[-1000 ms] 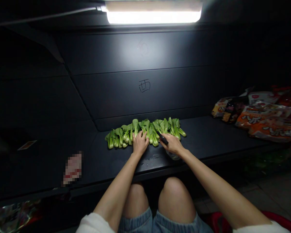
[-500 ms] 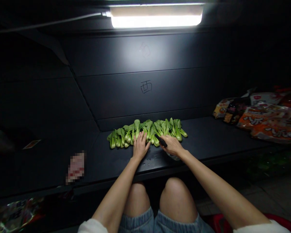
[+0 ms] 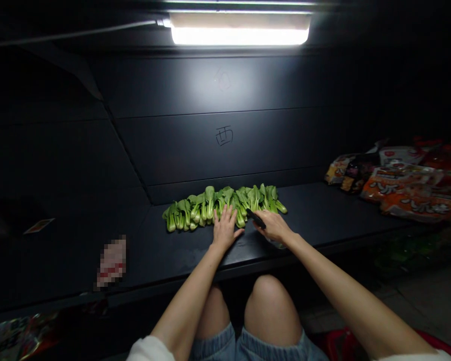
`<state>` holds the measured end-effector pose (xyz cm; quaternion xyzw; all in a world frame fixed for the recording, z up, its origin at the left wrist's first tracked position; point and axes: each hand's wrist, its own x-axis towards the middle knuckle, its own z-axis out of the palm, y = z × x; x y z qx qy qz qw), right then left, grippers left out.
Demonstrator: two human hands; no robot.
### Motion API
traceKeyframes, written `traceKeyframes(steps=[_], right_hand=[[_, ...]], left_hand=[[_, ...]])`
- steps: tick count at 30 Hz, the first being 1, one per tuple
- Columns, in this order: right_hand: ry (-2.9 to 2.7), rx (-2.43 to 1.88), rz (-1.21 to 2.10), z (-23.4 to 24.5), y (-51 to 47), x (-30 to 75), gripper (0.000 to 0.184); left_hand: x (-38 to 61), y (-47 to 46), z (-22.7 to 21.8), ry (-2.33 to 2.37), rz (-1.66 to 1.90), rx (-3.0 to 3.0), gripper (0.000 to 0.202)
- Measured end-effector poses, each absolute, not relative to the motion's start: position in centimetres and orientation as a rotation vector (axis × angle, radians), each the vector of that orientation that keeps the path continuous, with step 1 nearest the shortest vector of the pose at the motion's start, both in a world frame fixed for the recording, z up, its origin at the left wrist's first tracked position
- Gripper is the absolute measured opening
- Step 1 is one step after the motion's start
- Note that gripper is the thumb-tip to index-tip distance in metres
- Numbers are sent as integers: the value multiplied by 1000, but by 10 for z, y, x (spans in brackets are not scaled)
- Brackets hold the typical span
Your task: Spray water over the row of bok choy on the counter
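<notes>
Small green bok choy lie side by side in a row on a dark shelf, leaves toward the back panel and pale stem ends toward me. My left hand is open, palm down, its spread fingers over the stem ends at the middle of the row. Right of it, my right hand is closed around what looks like a spray bottle. Its black head points up and left at the greens, and a bit of clear body shows beneath the hand. My palm hides the rest of the bottle.
Orange snack-like packets are piled on the shelf at right. A blurred-out pinkish item and a small card lie at left. Overhead hangs a lit lamp. Shiny packages show below the shelf at lower left.
My left hand has slid right along the row, its fingers spreading wider. The right hand has shifted slightly right with the bottle. The camera view has moved a little.
</notes>
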<state>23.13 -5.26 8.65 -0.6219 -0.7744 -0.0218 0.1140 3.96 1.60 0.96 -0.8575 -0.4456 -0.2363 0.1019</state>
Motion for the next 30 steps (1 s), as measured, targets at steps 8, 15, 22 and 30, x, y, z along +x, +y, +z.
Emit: traceKeyframes(steps=[8, 15, 22, 30], right_hand=[[-2280, -1825, -77, 86, -58, 248, 33], [-2294, -1836, -82, 87, -60, 251, 26], [-2224, -1951, -108, 87, -57, 255, 30], [-2107, -1992, -173, 79, -57, 269, 32]], left_hand=[[62, 20, 18, -1483, -632, -2470, 49], [59, 17, 16, -1507, -660, -2472, 50], [53, 14, 15, -1433, -659, -2501, 56], [58, 7, 10, -1413, -651, -2502, 57]])
